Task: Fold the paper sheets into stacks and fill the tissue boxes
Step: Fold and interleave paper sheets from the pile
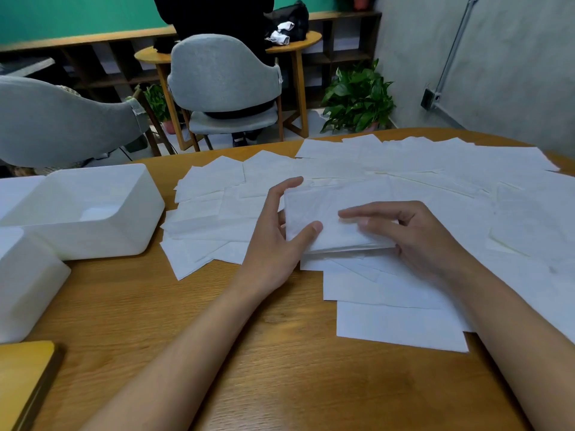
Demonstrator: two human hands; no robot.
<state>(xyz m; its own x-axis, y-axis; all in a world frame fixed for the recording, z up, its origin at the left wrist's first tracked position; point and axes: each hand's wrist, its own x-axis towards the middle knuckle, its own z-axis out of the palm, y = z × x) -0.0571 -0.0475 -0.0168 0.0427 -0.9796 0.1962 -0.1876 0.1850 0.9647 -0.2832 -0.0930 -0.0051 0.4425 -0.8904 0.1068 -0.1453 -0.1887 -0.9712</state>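
I worked at a wooden table [280,368] with a rounded far edge. Loose white sheets [420,169] lay spread over its far and right parts, overlapping one another, some reaching its near right side. On the left an open white box [93,213] rested on the wood, its near right corner just beside the sheets. A second white box [28,284] sat nearer me, touching the first. A yellow-brown board [21,377] lay at the near left corner, cut off by the frame.
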